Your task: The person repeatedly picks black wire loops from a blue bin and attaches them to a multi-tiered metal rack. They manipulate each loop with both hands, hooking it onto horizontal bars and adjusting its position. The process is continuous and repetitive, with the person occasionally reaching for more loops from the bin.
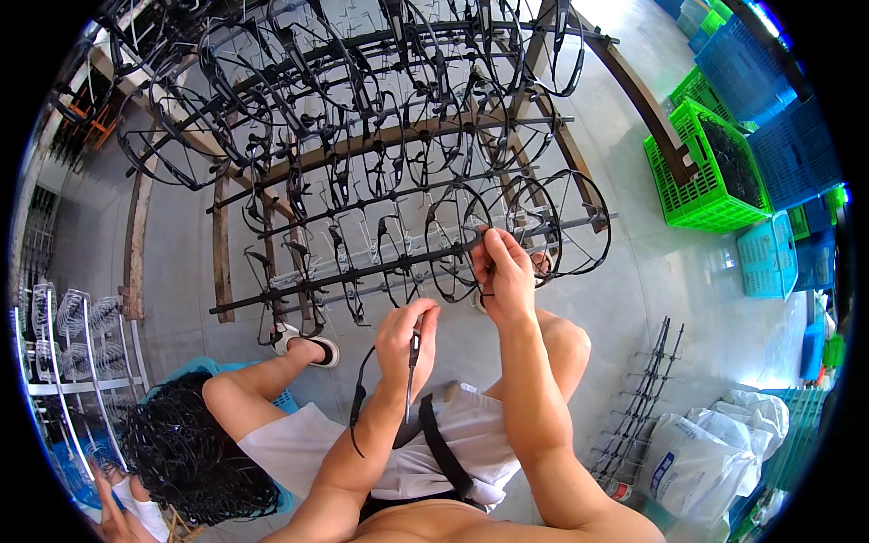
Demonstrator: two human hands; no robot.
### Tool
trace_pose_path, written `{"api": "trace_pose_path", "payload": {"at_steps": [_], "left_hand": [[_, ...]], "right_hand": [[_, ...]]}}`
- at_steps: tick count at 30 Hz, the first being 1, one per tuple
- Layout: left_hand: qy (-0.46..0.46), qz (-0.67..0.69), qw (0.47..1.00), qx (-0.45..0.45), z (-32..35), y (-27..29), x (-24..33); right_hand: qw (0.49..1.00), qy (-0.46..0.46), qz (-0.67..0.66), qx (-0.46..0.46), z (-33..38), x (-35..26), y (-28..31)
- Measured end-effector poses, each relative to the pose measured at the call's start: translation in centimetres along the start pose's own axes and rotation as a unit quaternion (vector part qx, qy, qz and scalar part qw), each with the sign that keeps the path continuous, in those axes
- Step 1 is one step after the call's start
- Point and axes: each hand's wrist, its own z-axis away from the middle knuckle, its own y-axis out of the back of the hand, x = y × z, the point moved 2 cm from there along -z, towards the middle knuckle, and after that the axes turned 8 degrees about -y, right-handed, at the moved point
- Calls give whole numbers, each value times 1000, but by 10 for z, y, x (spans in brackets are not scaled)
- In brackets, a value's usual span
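Observation:
My left hand (405,339) is closed on a black eyeglass frame (359,398), whose long thin arms hang down beside my wrist. Higher up and to the right, my right hand (507,271) pinches at the nearest bar (362,271) of a rack; what lies between its fingertips is hidden or too small to name. Along that bar hang several black frames (398,262) of the same sort, and wide black loops (588,258) reach out just right of my right hand.
More rack bars (389,195) loaded with black frames rise beyond. A blue basket heaped with black frames (195,452) stands at my left, near another person's hand (113,502). Green crates (692,195), white bags (697,462) and a bare metal rack (643,398) are at right.

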Motion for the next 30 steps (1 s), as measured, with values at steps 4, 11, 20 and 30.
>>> {"api": "trace_pose_path", "payload": {"at_steps": [4, 11, 20, 30], "left_hand": [[-1, 1, 1000, 14, -10, 0, 0], [39, 23, 999, 26, -17, -2, 2], [44, 63, 997, -11, 1, -3, -7], [281, 773, 556, 118, 5, 78, 16]], "right_hand": [[998, 42, 34, 32, 16, 10, 11], [993, 69, -46, -86, 36, 26, 27], [994, 96, 45, 7, 39, 19, 30], [921, 11, 197, -335, 121, 38, -53]]}}
